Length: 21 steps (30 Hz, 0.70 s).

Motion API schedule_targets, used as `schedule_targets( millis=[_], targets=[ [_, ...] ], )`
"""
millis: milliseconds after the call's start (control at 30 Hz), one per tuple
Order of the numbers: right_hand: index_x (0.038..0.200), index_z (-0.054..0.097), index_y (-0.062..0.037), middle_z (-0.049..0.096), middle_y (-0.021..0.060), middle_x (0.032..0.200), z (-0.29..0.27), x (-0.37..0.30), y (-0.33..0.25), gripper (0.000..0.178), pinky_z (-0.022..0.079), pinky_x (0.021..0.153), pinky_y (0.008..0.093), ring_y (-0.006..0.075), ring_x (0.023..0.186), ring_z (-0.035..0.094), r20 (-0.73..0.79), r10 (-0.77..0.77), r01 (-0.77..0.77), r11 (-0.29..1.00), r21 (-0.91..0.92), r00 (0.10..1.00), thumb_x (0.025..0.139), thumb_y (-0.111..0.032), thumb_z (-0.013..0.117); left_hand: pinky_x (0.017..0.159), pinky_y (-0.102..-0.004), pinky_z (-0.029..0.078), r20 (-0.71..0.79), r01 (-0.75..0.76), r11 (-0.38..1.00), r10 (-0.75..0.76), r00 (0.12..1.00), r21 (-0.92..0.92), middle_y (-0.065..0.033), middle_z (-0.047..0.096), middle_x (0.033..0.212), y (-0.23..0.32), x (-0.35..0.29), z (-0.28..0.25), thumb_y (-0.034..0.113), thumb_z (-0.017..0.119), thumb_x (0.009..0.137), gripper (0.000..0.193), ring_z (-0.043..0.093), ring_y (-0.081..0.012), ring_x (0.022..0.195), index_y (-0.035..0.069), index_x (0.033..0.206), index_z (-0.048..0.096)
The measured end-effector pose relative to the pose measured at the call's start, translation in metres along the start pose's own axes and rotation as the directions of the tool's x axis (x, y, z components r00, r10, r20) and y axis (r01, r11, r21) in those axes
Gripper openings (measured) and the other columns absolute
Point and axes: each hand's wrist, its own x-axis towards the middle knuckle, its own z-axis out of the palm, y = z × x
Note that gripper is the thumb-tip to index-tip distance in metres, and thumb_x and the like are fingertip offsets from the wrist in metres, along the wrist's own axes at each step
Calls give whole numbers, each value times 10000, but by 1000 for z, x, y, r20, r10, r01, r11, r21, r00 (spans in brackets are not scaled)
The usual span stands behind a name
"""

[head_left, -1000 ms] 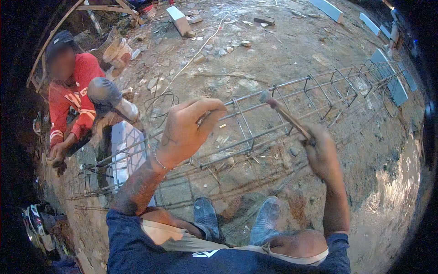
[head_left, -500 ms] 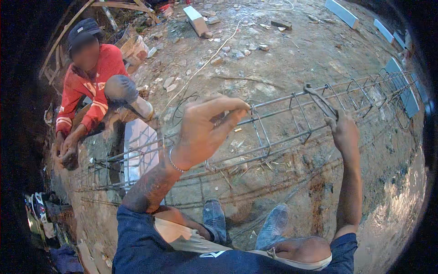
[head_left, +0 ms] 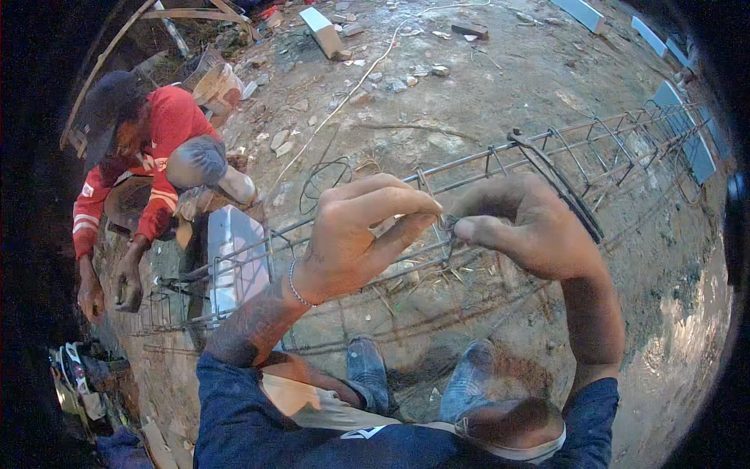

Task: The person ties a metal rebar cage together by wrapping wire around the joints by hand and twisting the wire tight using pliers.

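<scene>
A long rebar cage (head_left: pixel 470 178) of thin bars and several stirrups runs across in front of me, from lower left to upper right. Over its middle my left hand (head_left: pixel 363 227) is closed in a pinch, thumb against fingertips. Facing it, my right hand (head_left: pixel 531 227) pinches too, its fingertips almost meeting the left ones beside a stirrup. Whatever lies between the fingertips is too small to make out. A pair of dark long-handled pincers (head_left: pixel 558 185) rests across the cage's bars, just beyond my right hand and out of its grip.
At the left a co-worker in a red top (head_left: pixel 176 117) crouches, hands low near the cage's end. White blocks prop the cage at the left (head_left: pixel 234 242) and right (head_left: pixel 686 133). Loose wire (head_left: pixel 324 184), a pale cable (head_left: pixel 355 102) and stones lie on the dirt.
My right hand has let go of the pincers, leaving them on the cage, and has come left to my left hand's fingertips. The co-worker has bent lower, hands moving apart.
</scene>
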Motion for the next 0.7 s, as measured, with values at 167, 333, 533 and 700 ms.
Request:
schedule_targets(
  millis=[167,333,533,700],
  targets=[
    [967,657,31,644,29,782,9,0,6,217,464,653,241,78,718,564,8,-13,12,992,122,1000,836,-141,635,590,-265,473,14,11,1000,-11,1000,24,-93,651,781,4,-1,-2,-15,666,783,131,616,-165,658,27,907,665],
    [961,661,25,644,31,775,10,1,14,220,461,656,240,81,721,569,20,34,-37,984,174,999,837,-154,633,581,-264,470,15,-8,1000,8,1000,6,-91,650,776,3,-1,-2,-12,673,779,111,615,-163,652,27,883,667],
    [914,647,13,628,34,757,22,0,27,196,444,630,239,91,673,558,89,7,-46,899,436,996,844,-166,605,609,-258,464,47,80,981,-73,996,-177,-78,646,785,-4,-6,2,-1,688,774,101,604,-142,687,26,870,670],
    [832,629,-5,605,26,722,31,4,51,161,425,597,239,83,633,526,37,0,-26,721,692,999,844,-164,606,636,-252,454,72,253,861,-247,966,-442,-66,639,792,-11,-15,15,8,689,788,93,589,-123,727,20,879,673]
  ],
)
